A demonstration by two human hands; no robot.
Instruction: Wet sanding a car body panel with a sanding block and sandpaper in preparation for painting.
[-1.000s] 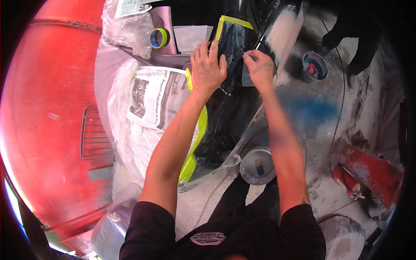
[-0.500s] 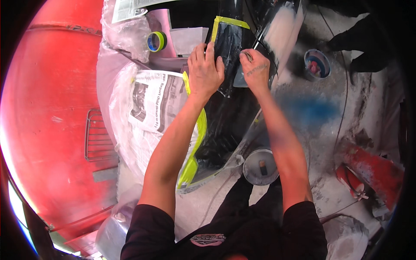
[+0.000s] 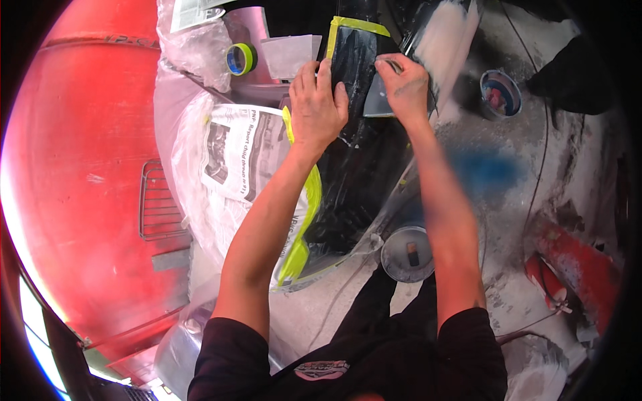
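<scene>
A black car body panel (image 3: 348, 160) with greyish smears runs up the middle, its upper section edged by yellow masking tape (image 3: 361, 25). My left hand (image 3: 317, 103) lies on the left side of that section, fingers stretched out and holding nothing. To the right, my right hand (image 3: 406, 87) is closed, thumb pressed to fingers around a thin dark edge that is mostly hidden; I cannot make out what it is. Beside that hand shows a smooth grey-blue patch (image 3: 377, 101). Newspaper (image 3: 231, 150) bordered by yellow-green tape (image 3: 309, 200) covers the surface left of my left forearm.
A roll of yellow-green tape (image 3: 241, 59) rests on the covered surface at the upper left. Right of my hands, a tub (image 3: 500, 95) holds something pinkish. A round lidded container (image 3: 408, 254) stands by my legs. A red curved body (image 3: 87, 180) fills the left side; a fire extinguisher (image 3: 545, 281) lies lower right.
My right hand has moved up and slightly right, away from the taped section, still closed. My left hand stays about where it was. The whole view has shifted a little.
</scene>
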